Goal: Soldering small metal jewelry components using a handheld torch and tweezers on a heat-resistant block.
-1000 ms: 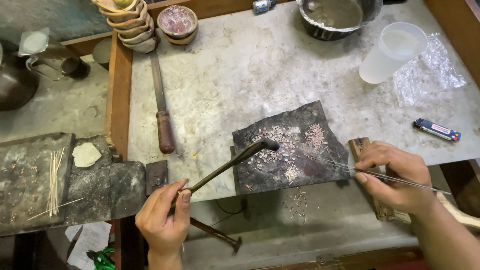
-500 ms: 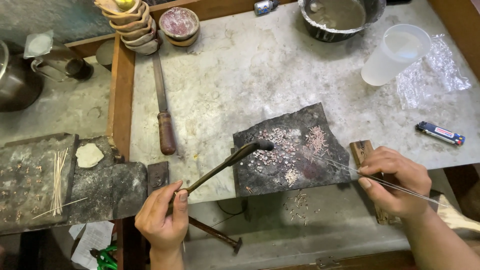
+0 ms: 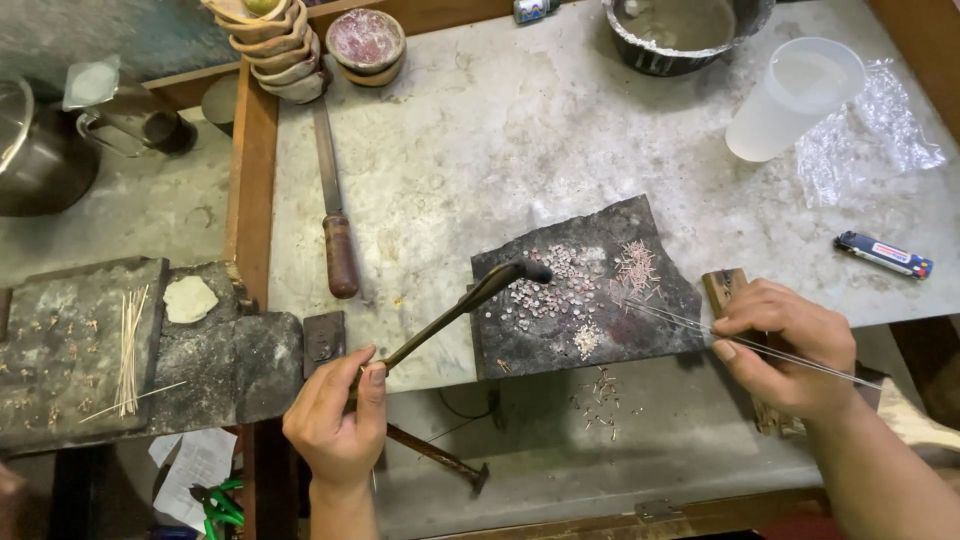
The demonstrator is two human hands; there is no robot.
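Item, as I see it: left hand (image 3: pixel 335 425) gripping torch (image 3: pixel 455 315), nozzle over the beads (image 3: pixel 545 290) on the dark slab (image 3: pixel 585 290) — right hand (image 3: pixel 785 350) pinching thin tweezers (image 3: pixel 700 325), tips aimed there to nudge pieces

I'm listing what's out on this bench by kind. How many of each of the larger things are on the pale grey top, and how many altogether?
Dark slabs: 1
Knives: 1
Plastic cups: 1
Metal bowls: 1
Lighters: 1
Crumpled plastic wraps: 1
Total: 6
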